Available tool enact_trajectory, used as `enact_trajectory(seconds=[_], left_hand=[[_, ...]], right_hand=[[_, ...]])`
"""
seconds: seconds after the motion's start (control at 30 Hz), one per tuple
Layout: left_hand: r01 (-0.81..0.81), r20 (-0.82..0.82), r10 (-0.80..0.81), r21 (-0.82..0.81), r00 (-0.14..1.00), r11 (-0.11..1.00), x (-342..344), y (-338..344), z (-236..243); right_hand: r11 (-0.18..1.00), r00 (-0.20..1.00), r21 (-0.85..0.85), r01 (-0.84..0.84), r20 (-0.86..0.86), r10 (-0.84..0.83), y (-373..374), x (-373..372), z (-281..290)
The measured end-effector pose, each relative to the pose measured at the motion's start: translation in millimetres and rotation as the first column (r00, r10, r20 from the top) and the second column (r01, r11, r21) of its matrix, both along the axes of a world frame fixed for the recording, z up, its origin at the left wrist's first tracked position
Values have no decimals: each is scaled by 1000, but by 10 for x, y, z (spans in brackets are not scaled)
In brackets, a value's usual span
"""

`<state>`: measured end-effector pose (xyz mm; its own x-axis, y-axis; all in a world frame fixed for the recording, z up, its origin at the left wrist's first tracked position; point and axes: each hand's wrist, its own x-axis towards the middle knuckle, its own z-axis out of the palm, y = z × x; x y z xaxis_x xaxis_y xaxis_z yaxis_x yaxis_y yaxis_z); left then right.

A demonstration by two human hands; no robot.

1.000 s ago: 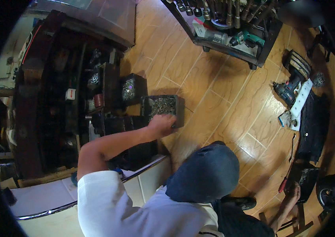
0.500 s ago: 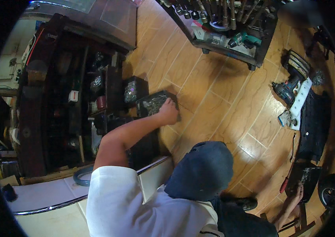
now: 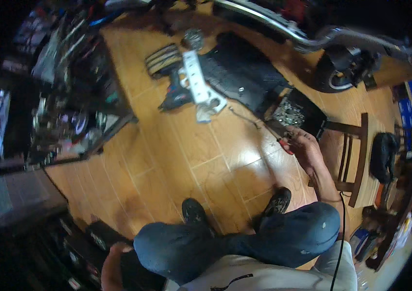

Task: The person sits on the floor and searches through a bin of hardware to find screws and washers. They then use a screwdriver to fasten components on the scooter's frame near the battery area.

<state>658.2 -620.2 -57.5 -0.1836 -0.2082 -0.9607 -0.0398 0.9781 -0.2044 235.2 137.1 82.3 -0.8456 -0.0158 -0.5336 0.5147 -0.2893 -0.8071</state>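
My right hand (image 3: pixel 305 149) is at the near edge of a black bin (image 3: pixel 316 109) that holds many small metal fasteners (image 3: pixel 289 112). Its fingers are curled together, and a small dark piece seems to show at their tips, too small to name. Right beside the fingers, a red-handled screwdriver (image 3: pixel 285 145) lies on the floor with its long shaft pointing away. At the lower left, my left hand (image 3: pixel 120 248) is low beside my knee, next to a dark bin (image 3: pixel 101 235). Blur and shadow hide its fingers.
A cordless power tool (image 3: pixel 176 97), a white perforated bracket (image 3: pixel 195 80) and a long black panel (image 3: pixel 245 72) lie ahead. A motorcycle wheel (image 3: pixel 334 77) stands far right, with a wooden stool (image 3: pixel 359 165) nearer. A loaded tool cart (image 3: pixel 114 133) is on the left.
The view has swung to the right, toward the bin of fasteners. My left hand has left the bin of small parts it was reaching into. My right hand stays by its bin.
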Motion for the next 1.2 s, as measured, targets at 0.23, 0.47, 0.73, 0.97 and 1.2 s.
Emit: enact_trajectory(seconds=[0.23,0.47,0.73,0.97,1.2], left_hand=[[29,-295,63,297,953,954,-2790,1590,649],[124,-192,681,981,706,148,-5886,5219,2015],[10,-49,623,998,781,66,-6583,6242,3053],[-214,209,550,975,809,-57,-6920,5853,2551],[-144,158,460,987,874,-67,-7439,5497,2456]], right_hand=[[987,989,-163,9,-141,-32,100,-367,259],[897,986,-438,-60,-166,-15,239,-1210,891],[950,984,-311,35,-153,-86,501,-1517,1462],[989,991,-143,46,-121,-64,170,-1762,1134],[922,975,383,62,-220,26,-185,-2117,1154]])
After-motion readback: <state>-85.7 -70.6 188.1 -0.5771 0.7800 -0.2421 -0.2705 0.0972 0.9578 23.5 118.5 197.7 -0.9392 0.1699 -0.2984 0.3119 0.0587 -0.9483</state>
